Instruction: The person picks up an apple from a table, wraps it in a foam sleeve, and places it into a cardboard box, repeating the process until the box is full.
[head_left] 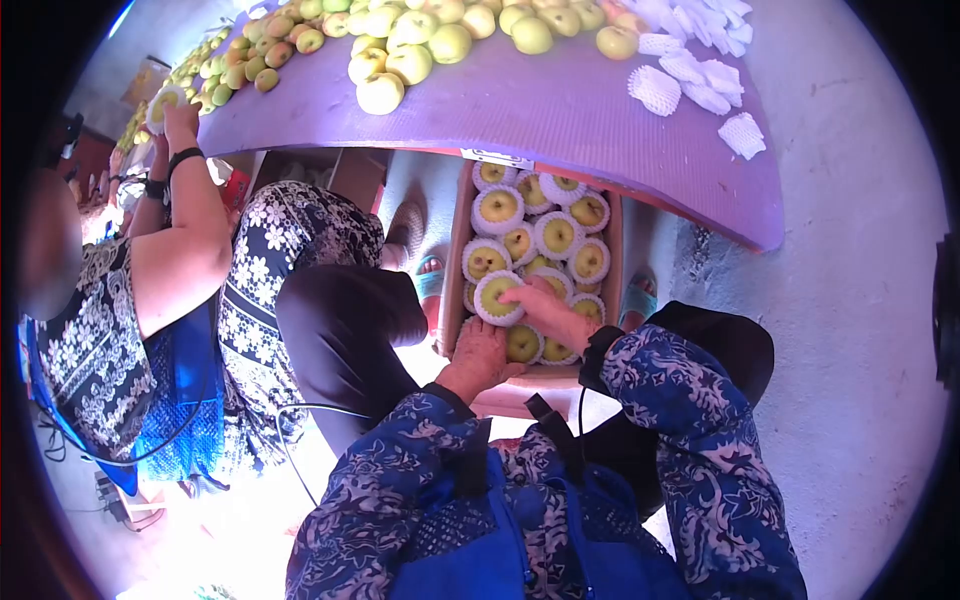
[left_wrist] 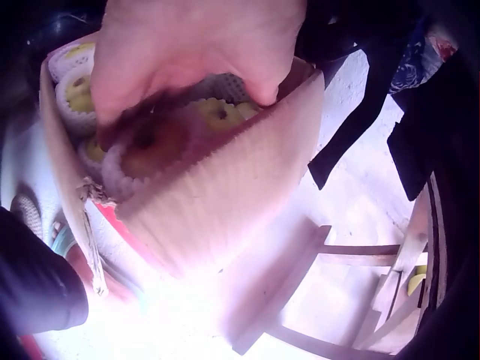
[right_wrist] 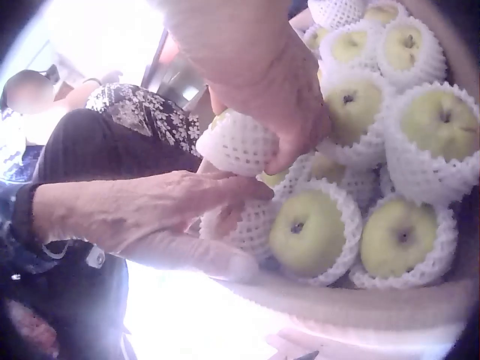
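Observation:
Pinched by my right hand (head_left: 552,310) is an apple in a white foam net (head_left: 498,298), over the near left part of a cardboard box (head_left: 464,215) of netted apples. In the right wrist view, the right hand (right_wrist: 274,90) has thumb and fingers round that white net (right_wrist: 240,146). My left hand (head_left: 478,358) rests at the box's near left corner, its fingers fairly straight over another netted apple (right_wrist: 244,229). The left wrist view shows the left hand (left_wrist: 199,45) arched over the apples just inside the box wall (left_wrist: 232,187).
A purple-covered table (head_left: 560,105) overhangs the box's far end, with loose apples (head_left: 410,60) and a pile of empty foam nets (head_left: 690,75) on it. Another person (head_left: 190,240) sits at the left, holding a netted apple (head_left: 165,105). Wooden slats (left_wrist: 300,277) stand below the box.

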